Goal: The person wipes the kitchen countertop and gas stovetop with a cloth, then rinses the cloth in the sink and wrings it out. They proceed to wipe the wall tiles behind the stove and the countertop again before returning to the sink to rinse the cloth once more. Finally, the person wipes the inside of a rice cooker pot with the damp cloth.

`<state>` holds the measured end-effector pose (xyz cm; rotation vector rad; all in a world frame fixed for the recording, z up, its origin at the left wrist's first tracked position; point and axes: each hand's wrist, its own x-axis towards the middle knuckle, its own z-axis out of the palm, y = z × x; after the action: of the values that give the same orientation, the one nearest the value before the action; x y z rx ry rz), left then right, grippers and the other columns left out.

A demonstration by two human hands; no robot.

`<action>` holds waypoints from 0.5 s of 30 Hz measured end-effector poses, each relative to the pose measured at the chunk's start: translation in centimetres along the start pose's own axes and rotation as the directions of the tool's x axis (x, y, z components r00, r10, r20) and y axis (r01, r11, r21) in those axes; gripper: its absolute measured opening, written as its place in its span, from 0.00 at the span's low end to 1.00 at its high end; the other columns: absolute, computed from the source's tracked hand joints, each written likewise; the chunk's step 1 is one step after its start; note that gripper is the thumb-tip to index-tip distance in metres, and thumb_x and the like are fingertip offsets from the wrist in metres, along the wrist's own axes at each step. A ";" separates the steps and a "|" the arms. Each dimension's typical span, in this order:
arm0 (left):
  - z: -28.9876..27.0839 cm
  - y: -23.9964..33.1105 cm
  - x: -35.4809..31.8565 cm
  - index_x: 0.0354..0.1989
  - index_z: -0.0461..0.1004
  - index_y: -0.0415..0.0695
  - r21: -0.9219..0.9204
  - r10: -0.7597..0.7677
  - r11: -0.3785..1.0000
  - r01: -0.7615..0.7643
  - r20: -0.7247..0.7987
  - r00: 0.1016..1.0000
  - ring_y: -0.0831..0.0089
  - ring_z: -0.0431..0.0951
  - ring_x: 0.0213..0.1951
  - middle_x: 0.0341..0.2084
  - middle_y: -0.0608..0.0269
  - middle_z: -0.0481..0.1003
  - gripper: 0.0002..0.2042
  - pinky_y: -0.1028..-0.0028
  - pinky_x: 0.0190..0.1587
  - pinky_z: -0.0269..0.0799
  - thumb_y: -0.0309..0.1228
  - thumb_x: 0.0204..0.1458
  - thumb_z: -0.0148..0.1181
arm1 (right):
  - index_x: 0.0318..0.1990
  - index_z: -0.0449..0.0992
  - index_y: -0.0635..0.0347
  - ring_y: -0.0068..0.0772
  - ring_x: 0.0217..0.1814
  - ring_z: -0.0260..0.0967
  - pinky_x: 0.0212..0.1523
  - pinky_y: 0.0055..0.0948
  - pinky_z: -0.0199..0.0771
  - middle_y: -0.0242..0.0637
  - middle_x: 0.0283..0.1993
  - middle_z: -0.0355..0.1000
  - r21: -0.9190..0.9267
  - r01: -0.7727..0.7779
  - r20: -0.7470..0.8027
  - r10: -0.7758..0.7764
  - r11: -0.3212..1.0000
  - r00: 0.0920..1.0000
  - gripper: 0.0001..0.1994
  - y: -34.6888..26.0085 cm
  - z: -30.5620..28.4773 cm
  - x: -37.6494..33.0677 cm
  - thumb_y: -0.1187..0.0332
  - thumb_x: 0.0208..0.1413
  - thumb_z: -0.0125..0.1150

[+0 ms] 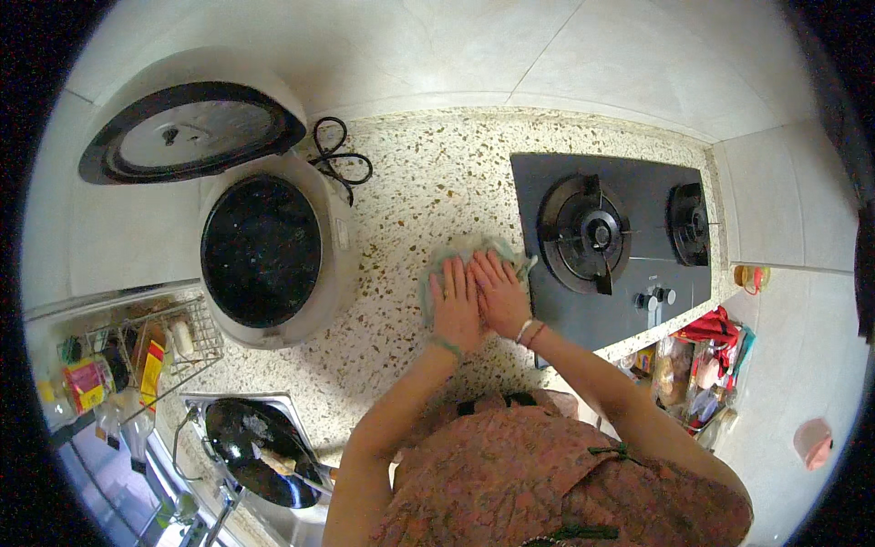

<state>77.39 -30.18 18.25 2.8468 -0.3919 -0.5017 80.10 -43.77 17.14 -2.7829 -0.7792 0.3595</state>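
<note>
Both hands flat on a cloth on the counter

My left hand (454,308) and right hand (499,294) lie side by side, fingers stretched out, pressing a pale green cloth (447,258) onto the speckled counter (419,182), just left of the stove (611,237). Open rice cooker (264,251) sits farther left. Cloth's mostly hidden, so I can't tell its shape.

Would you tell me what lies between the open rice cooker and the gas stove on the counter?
In the head view, a pale green cloth lies there on the speckled counter, pressed flat under the left hand and right hand.
</note>
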 end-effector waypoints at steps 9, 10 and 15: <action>-2.5 -4.9 15.0 0.67 0.45 0.35 -0.029 -0.069 0.998 0.064 -0.255 0.965 0.48 0.38 0.70 0.68 0.44 0.42 0.43 0.44 0.66 0.30 0.45 0.47 0.58 | 0.66 0.54 0.61 0.45 0.75 0.38 0.69 0.45 0.43 0.41 0.72 0.45 -0.069 -0.028 -0.152 0.017 0.997 0.988 0.25 6.5 -1.8 14.7 0.67 0.60 0.42; -2.9 -5.4 16.9 0.68 0.44 0.36 -0.015 -0.075 0.997 0.073 -0.273 0.959 0.49 0.37 0.70 0.68 0.45 0.42 0.44 0.45 0.67 0.30 0.46 0.46 0.59 | 0.66 0.54 0.60 0.45 0.75 0.38 0.69 0.46 0.43 0.40 0.72 0.45 -0.073 -0.047 -0.172 0.034 0.996 0.984 0.25 7.3 -2.0 16.3 0.66 0.60 0.42; -5.0 -7.5 21.7 0.69 0.43 0.40 0.015 -0.093 0.995 0.102 -0.289 0.953 0.51 0.36 0.70 0.69 0.49 0.41 0.42 0.45 0.67 0.31 0.45 0.50 0.56 | 0.66 0.53 0.58 0.45 0.74 0.39 0.69 0.47 0.39 0.39 0.72 0.45 -0.053 -0.105 -0.241 0.090 0.993 0.966 0.26 9.2 -2.4 21.3 0.64 0.61 0.41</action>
<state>100.51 -28.76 14.36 2.9175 -0.2067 -0.0926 102.86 -40.42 13.17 -2.8610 -0.6090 0.0128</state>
